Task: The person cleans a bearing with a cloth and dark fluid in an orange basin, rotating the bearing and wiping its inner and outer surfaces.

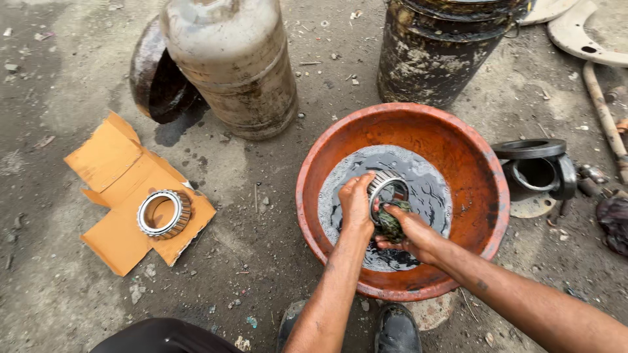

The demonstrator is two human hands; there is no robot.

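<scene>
Here my left hand grips the bearing rim, fingers curled, in the orange basin; right hand pinches what looks like a rag. Heavy, oily, slippery: I'd hold the outer ring.

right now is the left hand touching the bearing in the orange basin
Touching. The head view shows the left hand gripping the rim of the bearing over the orange basin.
</scene>
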